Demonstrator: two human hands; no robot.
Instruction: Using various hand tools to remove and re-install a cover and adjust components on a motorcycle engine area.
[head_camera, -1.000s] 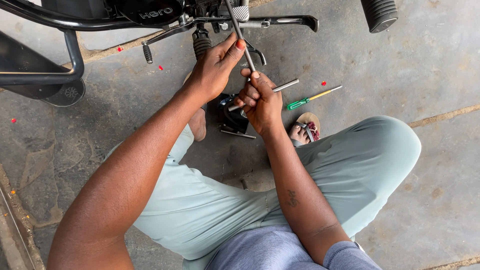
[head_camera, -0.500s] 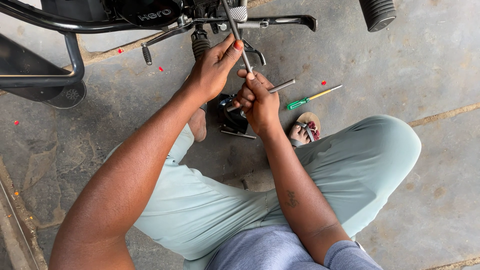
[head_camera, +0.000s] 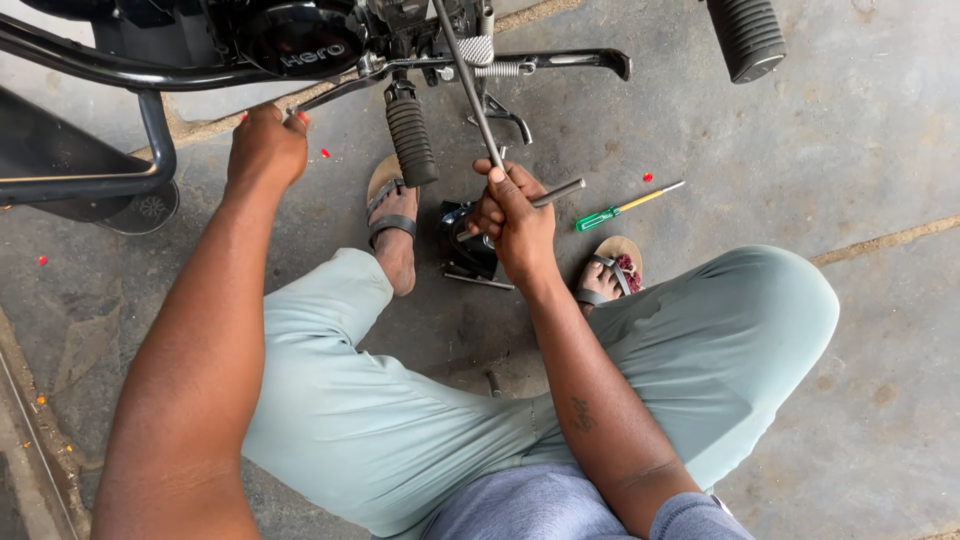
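Right hand (head_camera: 515, 222) fist-wraps the long metal rod (head_camera: 468, 82); rod rises from the fist, long axis slanting up-left toward the motorcycle frame (head_camera: 90, 70). Left hand (head_camera: 265, 150) curls around a thin lever (head_camera: 335, 92).

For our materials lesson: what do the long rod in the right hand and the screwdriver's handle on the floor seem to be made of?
Long rod: probably steel, grey with a dull metallic sheen. Screwdriver handle: likely translucent green plastic, glossy; its shaft looks yellowish, the material unclear.
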